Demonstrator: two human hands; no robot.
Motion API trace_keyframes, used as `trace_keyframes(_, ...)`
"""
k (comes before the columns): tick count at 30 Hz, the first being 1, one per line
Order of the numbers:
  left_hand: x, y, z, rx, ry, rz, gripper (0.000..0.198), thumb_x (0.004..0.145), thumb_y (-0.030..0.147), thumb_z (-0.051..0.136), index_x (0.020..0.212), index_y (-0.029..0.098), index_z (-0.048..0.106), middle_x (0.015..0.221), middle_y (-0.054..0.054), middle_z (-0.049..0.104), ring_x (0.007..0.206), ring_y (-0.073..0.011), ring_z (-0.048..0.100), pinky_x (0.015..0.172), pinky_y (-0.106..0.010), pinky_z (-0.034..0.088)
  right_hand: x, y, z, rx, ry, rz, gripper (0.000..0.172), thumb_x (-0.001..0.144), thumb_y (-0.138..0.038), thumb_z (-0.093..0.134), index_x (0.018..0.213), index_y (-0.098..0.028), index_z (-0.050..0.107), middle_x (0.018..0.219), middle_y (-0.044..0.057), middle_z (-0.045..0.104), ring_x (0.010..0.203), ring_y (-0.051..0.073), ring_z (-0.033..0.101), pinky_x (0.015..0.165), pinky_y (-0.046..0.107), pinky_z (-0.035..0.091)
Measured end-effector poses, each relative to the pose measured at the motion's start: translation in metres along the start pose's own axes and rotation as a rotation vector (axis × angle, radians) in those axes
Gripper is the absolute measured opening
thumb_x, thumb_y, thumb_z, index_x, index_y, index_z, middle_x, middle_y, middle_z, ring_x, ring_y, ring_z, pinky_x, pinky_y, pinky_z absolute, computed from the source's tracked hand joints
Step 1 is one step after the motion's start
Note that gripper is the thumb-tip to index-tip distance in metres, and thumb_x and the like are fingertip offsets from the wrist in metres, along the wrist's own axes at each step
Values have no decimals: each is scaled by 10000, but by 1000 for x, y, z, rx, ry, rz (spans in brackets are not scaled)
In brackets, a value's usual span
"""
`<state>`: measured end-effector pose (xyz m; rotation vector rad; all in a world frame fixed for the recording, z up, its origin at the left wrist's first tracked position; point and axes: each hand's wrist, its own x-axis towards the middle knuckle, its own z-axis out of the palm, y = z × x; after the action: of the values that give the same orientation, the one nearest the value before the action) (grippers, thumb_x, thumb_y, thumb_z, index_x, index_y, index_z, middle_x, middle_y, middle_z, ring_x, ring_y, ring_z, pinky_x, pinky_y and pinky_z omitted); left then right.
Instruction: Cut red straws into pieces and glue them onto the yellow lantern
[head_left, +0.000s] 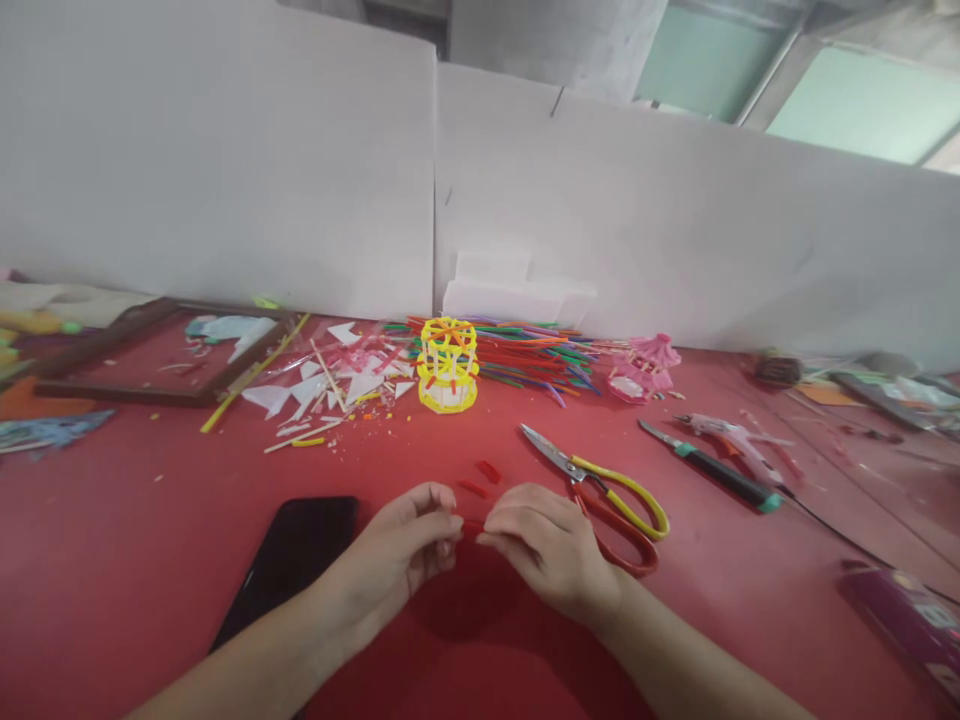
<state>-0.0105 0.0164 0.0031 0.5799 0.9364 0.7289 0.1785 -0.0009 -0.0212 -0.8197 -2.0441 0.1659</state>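
Note:
Between my two hands a short red strip (pixel 471 526) is stretched, pinched at each end. My left hand (pixel 415 540) closes thumb and fingers on its left end, and my right hand (pixel 551 545) on its right end. Just beyond the fingers, small cut red pieces (pixel 489 471) lie on the red table. Scissors (pixel 559 455) with one yellow and one red handle rest partly behind my right hand, blades pointing away to the left. Farther back stands a small round yellow model (pixel 448 365) with pale posts and orange and red bits.
A black phone (pixel 296 550) lies beside my left forearm. On the right are a craft knife (pixel 724 475), a pink glue gun (pixel 739 445) with a cord and a purple box (pixel 904 620). Colored sticks (pixel 525 355), a pink model (pixel 649 368), paper scraps (pixel 304 393) and a brown frame (pixel 127 397) lie behind.

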Motion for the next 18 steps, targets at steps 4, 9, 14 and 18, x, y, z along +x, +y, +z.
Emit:
trace_keyframes(4, 0, -3, 0, 14, 1, 23, 335, 572, 213, 835, 737, 172, 546, 556, 75, 551, 517, -43, 471, 557, -176, 438, -2, -3, 2, 4, -27, 29, 108, 964, -195, 535, 903, -195, 625, 835, 58, 712, 781, 167, 655, 753, 284, 554)
trace_keyframes(9, 2, 6, -2, 60, 143, 213, 362, 627, 241, 829, 865, 176, 563, 812, 22, 600, 707, -86, 582, 688, -236, 515, -4, 1, -8, -127, 20, 113, 138, 967, -167, 486, 927, -208, 611, 833, 47, 702, 782, 173, 653, 741, 288, 532)
trace_keyframes(14, 33, 47, -16, 302, 307, 635, 578, 628, 224, 821, 1068, 212, 446, 1199, -115, 563, 1088, -248, 607, 942, -412, 498, -6, 29, -29, -412, 50, 301, 126, 941, -221, 517, 851, -205, 604, 792, 57, 688, 752, 214, 640, 693, 337, 491)
trace_keyframes(18, 75, 70, -22, 386, 329, 758, 807, 560, 190, 868, 1193, 206, 367, 1356, -186, 469, 1324, -345, 442, 1079, -490, 381, -6, 41, -35, -426, -208, 289, 147, 915, -184, 537, 815, -197, 644, 790, 63, 701, 766, 228, 618, 714, 365, 487)
